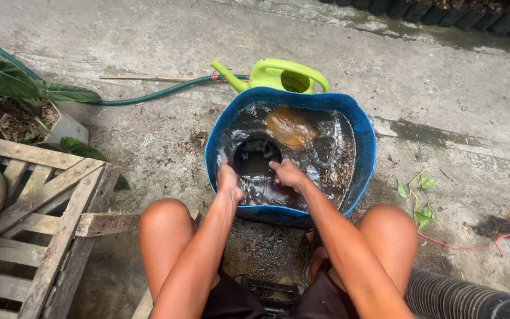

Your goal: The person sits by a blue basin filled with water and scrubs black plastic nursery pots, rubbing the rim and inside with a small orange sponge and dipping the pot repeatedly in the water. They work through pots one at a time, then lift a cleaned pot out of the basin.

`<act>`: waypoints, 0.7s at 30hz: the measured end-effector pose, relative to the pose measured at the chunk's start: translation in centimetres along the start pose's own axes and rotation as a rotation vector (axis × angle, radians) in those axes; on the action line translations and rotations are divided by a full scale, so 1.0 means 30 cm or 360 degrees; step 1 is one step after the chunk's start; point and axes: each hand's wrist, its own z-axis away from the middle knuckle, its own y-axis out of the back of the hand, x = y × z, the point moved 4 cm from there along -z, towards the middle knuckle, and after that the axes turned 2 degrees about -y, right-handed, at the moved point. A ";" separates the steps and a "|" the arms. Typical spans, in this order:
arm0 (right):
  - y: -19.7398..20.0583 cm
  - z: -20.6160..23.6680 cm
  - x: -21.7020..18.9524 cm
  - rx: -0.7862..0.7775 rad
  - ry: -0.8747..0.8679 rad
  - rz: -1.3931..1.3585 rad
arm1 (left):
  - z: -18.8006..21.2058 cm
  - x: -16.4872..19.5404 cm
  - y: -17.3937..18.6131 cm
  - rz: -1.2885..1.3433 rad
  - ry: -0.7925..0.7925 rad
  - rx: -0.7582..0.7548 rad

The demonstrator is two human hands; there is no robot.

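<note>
- We see a blue tub [366, 155] on the concrete ground [444, 88], just ahead of the seated person's knees; that nearness lets both arms reach in without leaning far.
- The tub is full of dark, murky water, and a black plastic pot [256, 157] sits sunk in its left half. We judge the pot is kept low in the water so that the water can cover and rinse it.
- The left hand [227, 182] rests at the pot's near left side, fingers bent downward; whether they clamp the rim we cannot tell, since the tips are under the water.
- The right hand [288, 173] lies on the pot's near right side, fingers curled loosely over the edge and partly wet; a firm grip is likewise not shown.
- With a hand on either side, the pot is steadied from both flanks, which we take to be the reason for this hold.
- The pot's round mouth faces up and slightly toward the camera, so its long axis runs nearly upright, tipped a little toward the person.
- A brown rounded object [290, 127] lies in the water beyond the pot, apart from both hands.
- A green watering can [281, 75] stands just behind the tub, spout pointing left, beside a green hose [149, 96].
- A wooden pallet [36, 218] lies to the left.
</note>
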 end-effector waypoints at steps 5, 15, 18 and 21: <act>0.015 0.018 -0.065 0.0264 0.0442 -0.0433 | -0.019 -0.046 -0.041 -0.0227 -0.0016 -0.0250; 0.077 0.117 -0.115 0.0998 0.0893 0.0294 | -0.050 -0.086 -0.143 -0.0516 -0.0162 -0.0621; 0.086 0.105 -0.088 0.0876 0.0759 0.0221 | -0.038 -0.083 -0.150 -0.0578 -0.0251 -0.0571; 0.093 0.118 -0.091 0.0965 0.0935 0.0318 | -0.041 -0.080 -0.154 -0.0543 -0.0292 -0.0548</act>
